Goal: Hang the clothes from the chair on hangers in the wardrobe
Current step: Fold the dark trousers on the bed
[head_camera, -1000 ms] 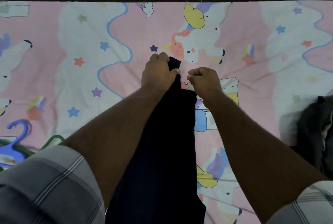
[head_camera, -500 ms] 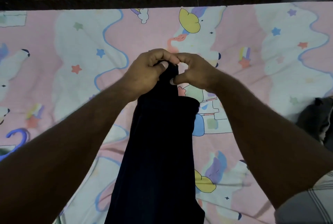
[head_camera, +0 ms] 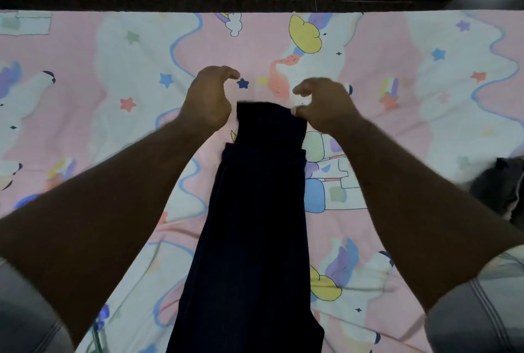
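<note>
dark navy garment (head_camera: 255,233) laid lengthwise on the patterned bedsheet (head_camera: 119,49), its far end between both hands. left hand (head_camera: 208,103) at the left corner, fingers loosely curled, holding nothing; right hand (head_camera: 326,106) pinches the right corner.
</note>
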The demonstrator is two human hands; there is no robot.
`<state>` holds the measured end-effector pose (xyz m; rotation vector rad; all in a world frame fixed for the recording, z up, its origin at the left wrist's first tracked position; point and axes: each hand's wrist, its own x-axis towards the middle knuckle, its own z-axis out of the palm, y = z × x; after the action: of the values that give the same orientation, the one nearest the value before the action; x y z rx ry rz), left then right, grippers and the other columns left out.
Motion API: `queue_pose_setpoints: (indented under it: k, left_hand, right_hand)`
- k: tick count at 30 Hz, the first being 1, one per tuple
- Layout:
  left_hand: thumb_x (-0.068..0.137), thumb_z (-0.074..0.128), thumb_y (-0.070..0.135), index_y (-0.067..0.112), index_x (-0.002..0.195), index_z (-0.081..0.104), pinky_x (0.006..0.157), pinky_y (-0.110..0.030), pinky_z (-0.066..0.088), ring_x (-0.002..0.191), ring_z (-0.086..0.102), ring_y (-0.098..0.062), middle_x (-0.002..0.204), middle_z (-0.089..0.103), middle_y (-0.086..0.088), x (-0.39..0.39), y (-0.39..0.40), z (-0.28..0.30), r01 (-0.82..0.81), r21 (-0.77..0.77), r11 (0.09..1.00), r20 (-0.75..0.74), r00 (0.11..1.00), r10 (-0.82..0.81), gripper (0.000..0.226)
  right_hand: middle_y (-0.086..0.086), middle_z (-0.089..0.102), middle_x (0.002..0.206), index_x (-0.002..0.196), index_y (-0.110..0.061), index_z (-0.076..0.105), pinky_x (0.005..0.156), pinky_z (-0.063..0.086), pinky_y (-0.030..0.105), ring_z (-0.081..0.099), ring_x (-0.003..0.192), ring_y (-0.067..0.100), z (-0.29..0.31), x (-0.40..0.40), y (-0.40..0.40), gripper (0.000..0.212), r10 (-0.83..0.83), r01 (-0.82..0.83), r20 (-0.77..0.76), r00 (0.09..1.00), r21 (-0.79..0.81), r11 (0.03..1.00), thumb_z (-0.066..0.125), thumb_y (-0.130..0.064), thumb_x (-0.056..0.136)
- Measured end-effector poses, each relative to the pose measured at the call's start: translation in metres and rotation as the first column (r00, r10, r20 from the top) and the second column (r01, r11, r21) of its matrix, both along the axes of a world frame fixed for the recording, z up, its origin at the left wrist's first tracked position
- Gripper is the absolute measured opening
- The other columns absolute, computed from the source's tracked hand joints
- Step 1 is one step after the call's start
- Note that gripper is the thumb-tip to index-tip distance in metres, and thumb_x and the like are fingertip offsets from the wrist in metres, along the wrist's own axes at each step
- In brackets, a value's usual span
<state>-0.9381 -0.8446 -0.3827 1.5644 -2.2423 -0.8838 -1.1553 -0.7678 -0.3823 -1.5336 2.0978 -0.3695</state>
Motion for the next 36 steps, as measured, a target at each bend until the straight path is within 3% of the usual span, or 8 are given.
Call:
queue_pose_setpoints:
  k: [2, 8, 13, 17, 20, 26, 31, 36]
  left_hand:
    - [0.08, 0.045, -0.015, 0.014, 0.134, 0.058, 0.094, -0.013, 0.031, 0.128, 0.052, -0.021, 0.136, 0.057, -0.006, 0.005, 0.003, -0.011, -0.072, 0.078, 0.994, 0.048, 0.996, 0.068, 0.062]
    - [0.099, 0.057, 0.023, 0.015, 0.129, 0.062, 0.092, -0.022, 0.035, 0.117, 0.059, -0.022, 0.128, 0.065, -0.003, 0.025, 0.043, -0.036, -0.214, 0.276, 0.937, 0.052, 0.977, 0.208, 0.031]
    - [0.093, 0.059, 0.055, 0.018, 0.127, 0.062, 0.1, -0.038, 0.049, 0.11, 0.063, -0.02, 0.121, 0.067, 0.002, 0.038, 0.062, -0.054, -0.219, 0.469, 0.855, 0.01, 0.97, 0.243, 0.051]
    - [0.084, 0.079, 0.037, 0.015, 0.134, 0.054, 0.083, -0.022, 0.048, 0.108, 0.063, -0.018, 0.121, 0.064, -0.001, 0.043, 0.069, -0.05, -0.2, 0.614, 0.764, -0.079, 0.947, 0.312, 0.06]
    - [0.081, 0.084, 0.023, 0.017, 0.12, 0.061, 0.081, -0.024, 0.054, 0.1, 0.068, -0.019, 0.107, 0.07, -0.002, 0.042, 0.067, -0.042, -0.205, 0.572, 0.794, -0.129, 0.934, 0.334, 0.046]
    - [0.081, 0.083, 0.02, 0.02, 0.11, 0.068, 0.066, -0.014, 0.051, 0.081, 0.067, -0.009, 0.094, 0.07, 0.001, 0.024, 0.038, -0.008, -0.204, 0.426, 0.881, -0.283, 0.895, 0.344, 0.033]
    - [0.087, 0.076, 0.035, 0.019, 0.133, 0.056, 0.095, -0.024, 0.041, 0.117, 0.055, -0.013, 0.129, 0.057, 0.002, 0.014, 0.016, 0.002, -0.244, 0.234, 0.941, -0.135, 0.951, 0.279, 0.052]
    - [0.091, 0.071, 0.033, 0.015, 0.134, 0.057, 0.104, -0.035, 0.044, 0.121, 0.058, -0.02, 0.131, 0.062, -0.003, 0.033, 0.043, -0.02, -0.26, 0.31, 0.914, -0.038, 0.958, 0.286, 0.049]
  right_hand:
    - [0.006, 0.065, 0.125, 0.126, -0.013, 0.064, 0.096, 0.04, 0.026, 0.059, 0.116, 0.023, -0.012, 0.005, 0.01, 0.042, -0.035, 0.034, 0.009, 0.999, 0.071, 0.997, 0.073, -0.027, 0.088]
    - [0.004, 0.07, 0.119, 0.125, -0.016, 0.065, 0.099, 0.044, 0.033, 0.063, 0.111, 0.025, -0.037, 0.017, 0.048, 0.037, -0.26, 0.247, 0.111, 0.959, 0.119, 0.962, 0.062, -0.036, 0.094]
    - [0.003, 0.07, 0.115, 0.13, -0.013, 0.061, 0.09, 0.052, 0.034, 0.065, 0.081, 0.016, -0.045, 0.027, 0.072, 0.048, -0.363, 0.303, 0.399, 0.842, 0.206, 0.93, 0.061, -0.046, 0.095]
    - [0.006, 0.064, 0.123, 0.134, -0.014, 0.055, 0.095, 0.055, 0.036, 0.064, 0.106, 0.019, -0.044, 0.031, 0.078, 0.054, -0.421, 0.273, 0.557, 0.716, 0.332, 0.903, 0.075, -0.035, 0.088]
    - [0.012, 0.068, 0.114, 0.125, -0.015, 0.062, 0.091, 0.058, 0.04, 0.069, 0.101, 0.025, -0.036, 0.032, 0.078, 0.044, -0.437, 0.337, 0.597, 0.672, 0.279, 0.899, 0.079, -0.017, 0.085]
    - [0.0, 0.073, 0.103, 0.114, -0.017, 0.069, 0.089, 0.059, 0.036, 0.071, 0.092, 0.014, -0.006, 0.022, 0.054, 0.033, -0.429, 0.484, 0.531, 0.731, 0.04, 0.874, 0.079, -0.017, 0.083]
    - [0.001, 0.057, 0.138, 0.141, -0.016, 0.049, 0.106, 0.041, 0.033, 0.053, 0.125, 0.018, 0.005, 0.016, 0.032, 0.057, -0.383, 0.4, 0.229, 0.895, -0.031, 0.916, 0.071, -0.028, 0.09]
    - [0.003, 0.059, 0.137, 0.139, -0.014, 0.051, 0.103, 0.043, 0.034, 0.056, 0.123, 0.022, -0.011, 0.027, 0.066, 0.054, -0.402, 0.4, 0.218, 0.889, 0.056, 0.915, 0.069, -0.03, 0.091]
